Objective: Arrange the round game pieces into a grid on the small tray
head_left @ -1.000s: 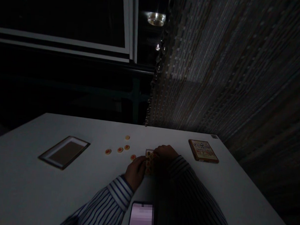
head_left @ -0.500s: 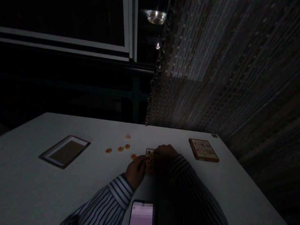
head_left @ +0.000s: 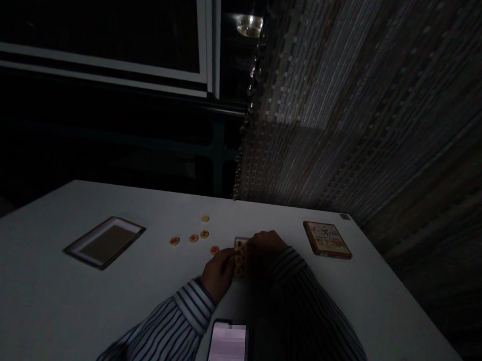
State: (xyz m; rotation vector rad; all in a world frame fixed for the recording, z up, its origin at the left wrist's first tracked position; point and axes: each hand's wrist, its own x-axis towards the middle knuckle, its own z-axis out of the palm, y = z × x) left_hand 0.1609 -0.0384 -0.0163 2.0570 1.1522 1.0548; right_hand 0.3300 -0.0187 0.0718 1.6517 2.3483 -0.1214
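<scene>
A small tray point(head_left: 242, 239) packed with round Chinese chess pieces point(head_left: 239, 260) sits on the white table between my hands. At its left edge, my left hand point(head_left: 217, 274) is closed, thumb and fingertips pressed against the tray's side. My right hand point(head_left: 268, 243) reaches over the tray's right side with its fingers curled down onto the pieces. Whether a piece is between those fingers is hidden by the hand and deep shadow. One loose piece with a red character point(head_left: 214, 250) lies just beyond my left hand.
Several more loose pieces point(head_left: 194, 238) lie left of the tray, one of them plain-faced point(head_left: 204, 219). An open shallow box half point(head_left: 112, 243) rests at the left. A lettered box lid point(head_left: 327, 239) lies at the right. A lit phone point(head_left: 228, 347) is nearest me. Beaded strings point(head_left: 289, 166) hang behind the table.
</scene>
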